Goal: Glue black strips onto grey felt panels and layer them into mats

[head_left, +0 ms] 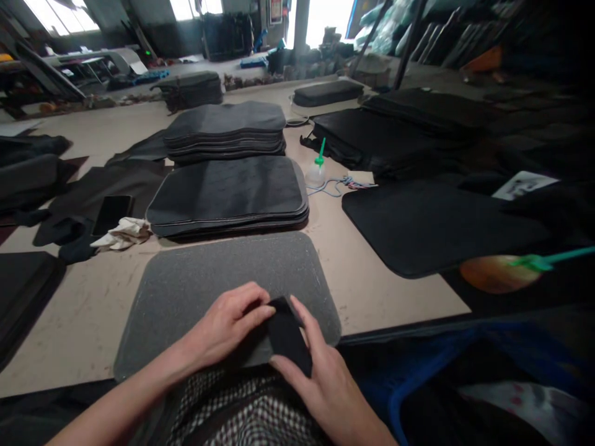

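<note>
Between my hands is a small black rectangular piece [289, 334], tilted over the near edge of a grey panel with rounded corners [199, 279]. My left hand [237, 316] pinches the piece's upper left corner between thumb and curled fingers. Along the other side, my right hand [320, 365] grips it, thumb at the lower edge and fingers at the right edge. The material of the piece cannot be made out. Just beyond the grey panel lies a stack of dark rounded panels [227, 192].
Behind stands another dark panel stack [225, 121]. A bottle with a green nozzle [317, 170] is beside cords. At right are a black panel [437, 226] and an orange bottle [499, 274]. A phone [112, 215] and crumpled cloth [124, 233] lie left. A blue-rimmed container [395, 402] is below the table edge.
</note>
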Tool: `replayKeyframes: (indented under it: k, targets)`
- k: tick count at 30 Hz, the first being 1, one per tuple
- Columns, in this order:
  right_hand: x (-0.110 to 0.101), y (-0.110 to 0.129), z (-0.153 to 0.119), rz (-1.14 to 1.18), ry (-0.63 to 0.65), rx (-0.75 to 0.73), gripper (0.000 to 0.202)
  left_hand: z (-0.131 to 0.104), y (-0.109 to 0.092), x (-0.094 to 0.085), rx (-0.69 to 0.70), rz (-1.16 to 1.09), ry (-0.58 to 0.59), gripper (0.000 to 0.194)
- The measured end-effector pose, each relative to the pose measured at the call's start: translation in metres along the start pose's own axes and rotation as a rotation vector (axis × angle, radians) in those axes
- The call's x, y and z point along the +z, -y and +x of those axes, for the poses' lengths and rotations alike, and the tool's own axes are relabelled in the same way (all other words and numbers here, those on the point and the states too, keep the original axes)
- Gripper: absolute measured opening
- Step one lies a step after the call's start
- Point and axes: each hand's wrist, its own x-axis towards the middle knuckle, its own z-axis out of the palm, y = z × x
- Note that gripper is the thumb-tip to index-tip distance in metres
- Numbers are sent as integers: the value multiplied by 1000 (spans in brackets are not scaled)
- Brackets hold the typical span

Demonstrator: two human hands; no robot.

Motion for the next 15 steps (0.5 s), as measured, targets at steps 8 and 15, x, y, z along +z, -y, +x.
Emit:
replayKeyframes:
  k: [8, 15]
  targets:
    - [4, -37, -31, 191, -107, 149, 64, 13, 37, 14, 160, 729, -82, 25]
    - [25, -61, -56, 335, -186, 263, 66, 7, 32, 11, 138, 614, -88, 26]
